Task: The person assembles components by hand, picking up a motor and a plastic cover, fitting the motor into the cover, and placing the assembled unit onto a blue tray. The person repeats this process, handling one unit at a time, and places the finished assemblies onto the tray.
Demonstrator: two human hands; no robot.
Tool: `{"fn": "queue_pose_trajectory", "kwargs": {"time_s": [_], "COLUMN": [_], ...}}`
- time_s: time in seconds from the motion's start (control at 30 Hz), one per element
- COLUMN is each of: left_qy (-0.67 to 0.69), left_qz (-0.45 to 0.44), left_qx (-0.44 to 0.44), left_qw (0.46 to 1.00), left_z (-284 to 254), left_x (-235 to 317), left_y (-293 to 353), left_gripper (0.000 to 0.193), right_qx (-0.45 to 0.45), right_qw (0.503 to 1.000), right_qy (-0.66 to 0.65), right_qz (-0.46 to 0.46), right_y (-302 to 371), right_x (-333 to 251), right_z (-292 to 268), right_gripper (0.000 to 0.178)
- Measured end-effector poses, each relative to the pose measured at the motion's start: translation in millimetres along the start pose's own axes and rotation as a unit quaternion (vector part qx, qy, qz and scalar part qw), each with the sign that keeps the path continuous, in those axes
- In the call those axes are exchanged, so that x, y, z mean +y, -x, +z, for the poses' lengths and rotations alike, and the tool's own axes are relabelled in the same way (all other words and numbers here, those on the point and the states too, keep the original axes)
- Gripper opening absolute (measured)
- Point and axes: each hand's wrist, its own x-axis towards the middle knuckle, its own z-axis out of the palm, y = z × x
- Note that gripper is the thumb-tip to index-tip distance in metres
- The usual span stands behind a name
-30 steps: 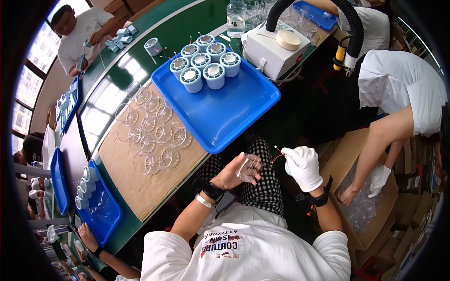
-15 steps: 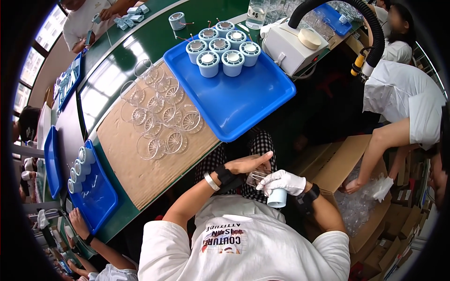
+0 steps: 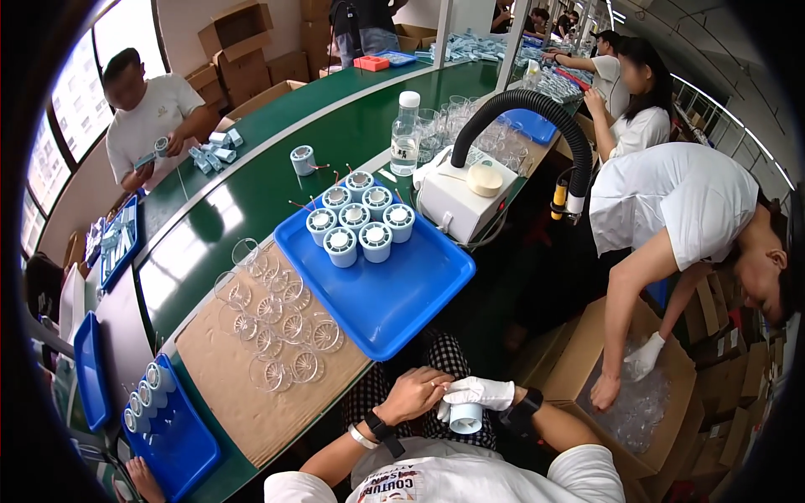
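Upside-down printed lettering (image 3: pixel 394 489) on the white T-shirt (image 3: pixel 465 474), dark characters (image 3: pixel 406 152) on the clear bottle (image 3: pixel 405 132)

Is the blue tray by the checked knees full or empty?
Partly full: light-blue cylinders crowd the far end of the blue tray, and its bottom shows elsewhere.

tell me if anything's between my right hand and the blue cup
Nothing visible except the white glove: the right hand holds the blue cup, and the left hand is beside its fingertips.
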Motion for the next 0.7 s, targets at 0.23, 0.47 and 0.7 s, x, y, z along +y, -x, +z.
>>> {"fn": "queue_pose_trajectory", "kwargs": {"time_s": [0.23, 0.47, 0.7], "left_qy": [0.409, 0.647, 0.344], "left_qz": [-0.389, -0.281, 0.011], "left_qx": [-0.079, 0.18, 0.214], "left_qw": [0.822, 0.686, 0.914], "left_z": [57.9, 29.7, -5.3], "left_x": [-12.4, -6.3, 5.6], "left_y": [20.8, -2.2, 17.1], "left_gripper": [0.035, 0.047, 0.033], "right_qx": [0.14, 0.357, 0.306], "right_qw": [0.792, 0.777, 0.851], "right_qy": [0.593, 0.472, 0.381], "right_qz": [-0.038, -0.216, -0.191], "right_y": [-15.7, -16.6, 6.9], "right_x": [1.5, 43.1, 5.4], "right_z": [-1.0, 20.3, 27.5], "right_gripper": [0.025, 0.041, 0.06]}}
